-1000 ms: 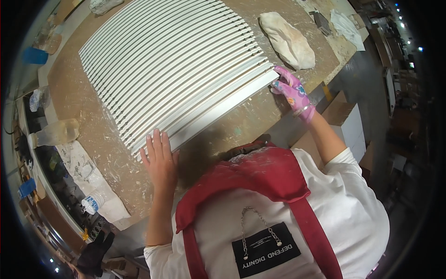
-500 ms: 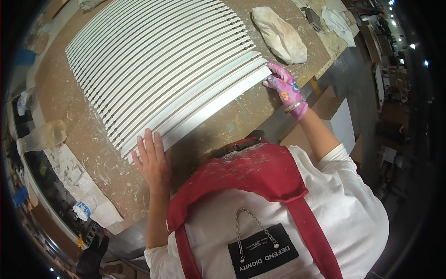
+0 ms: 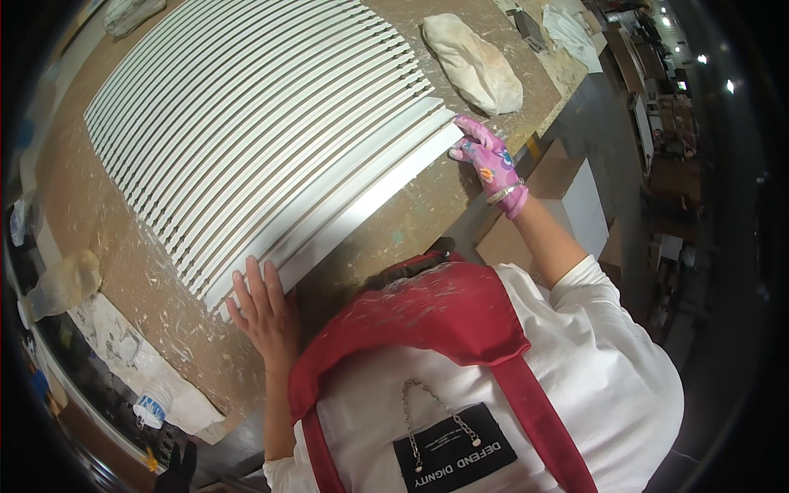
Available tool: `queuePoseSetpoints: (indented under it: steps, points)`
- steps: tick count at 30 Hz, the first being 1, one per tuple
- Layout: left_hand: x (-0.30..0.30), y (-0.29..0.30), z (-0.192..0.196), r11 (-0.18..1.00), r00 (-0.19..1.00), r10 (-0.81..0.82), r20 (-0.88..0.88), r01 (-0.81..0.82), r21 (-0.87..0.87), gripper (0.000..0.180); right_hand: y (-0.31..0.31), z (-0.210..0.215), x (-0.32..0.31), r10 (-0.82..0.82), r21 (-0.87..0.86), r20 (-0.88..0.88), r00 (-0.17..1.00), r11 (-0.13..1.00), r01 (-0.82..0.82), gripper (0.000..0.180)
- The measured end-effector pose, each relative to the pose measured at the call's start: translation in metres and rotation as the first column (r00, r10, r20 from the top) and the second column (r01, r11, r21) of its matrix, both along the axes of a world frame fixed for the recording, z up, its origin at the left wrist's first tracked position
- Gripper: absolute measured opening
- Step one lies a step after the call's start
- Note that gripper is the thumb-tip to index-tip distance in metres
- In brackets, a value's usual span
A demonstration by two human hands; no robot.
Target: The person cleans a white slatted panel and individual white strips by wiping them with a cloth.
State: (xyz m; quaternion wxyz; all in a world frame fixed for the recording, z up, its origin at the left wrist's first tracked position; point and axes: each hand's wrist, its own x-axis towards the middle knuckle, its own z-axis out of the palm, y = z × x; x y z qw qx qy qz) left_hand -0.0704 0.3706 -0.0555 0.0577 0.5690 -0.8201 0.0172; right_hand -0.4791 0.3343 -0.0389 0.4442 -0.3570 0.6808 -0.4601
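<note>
A row of long white slats lies side by side on the brown worktable, narrow dark gaps between them. Nearest to me is a broader, flat white strip. My right hand, in a pink flowered glove with a bracelet at the wrist, pinches this strip's right end between thumb and fingers. Bare, with its fingers stretched out and slightly spread, my left hand rests on the left ends of the nearest strips.
A stained white cloth bundle lies beyond my right hand. Along the table's left side are a translucent bottle, a paint-smeared sheet and a plastic cup. Cardboard boxes stand off the table's right edge.
The whole view has shifted slightly, so the slats appear further left. Both hands keep their places at the two ends of the nearest strips.
</note>
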Motion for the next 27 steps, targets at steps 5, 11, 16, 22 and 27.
queuePoseSetpoints:
  steps: [5, 11, 16, 22, 27]
  points:
    - [0.008, -0.007, 0.008, 0.998, 0.998, -0.010, 0.066, 0.014, -0.055, 0.041, -0.004, 0.010, 0.000, -0.029, 0.032, 0.170, 0.985, 0.999, 0.024, 0.052]
    - [0.019, -0.048, 0.046, 0.997, 0.993, -0.039, -0.113, 0.047, 0.067, 0.056, -0.013, 0.011, 0.004, -0.127, -0.116, 0.637, 0.760, 0.959, 0.258, 0.070]
    - [0.034, -0.114, 0.084, 0.934, 0.919, -0.165, -0.357, 0.262, 0.242, 0.072, -0.006, 0.006, 0.017, -0.343, 0.082, 0.626, 0.701, 0.922, 0.377, 0.037]
    - [-0.013, -0.312, 0.096, 0.914, 0.848, -0.386, -0.362, 0.299, -0.275, 0.051, 0.014, 0.001, 0.048, 0.212, 0.097, 0.687, 0.695, 0.921, -0.377, 0.024]
    - [-0.053, -0.459, 0.049, 0.921, 0.921, -0.253, -0.295, 0.136, -0.366, 0.048, 0.001, 0.022, 0.040, 0.272, 0.209, 0.421, 0.865, 0.899, -0.385, 0.027]
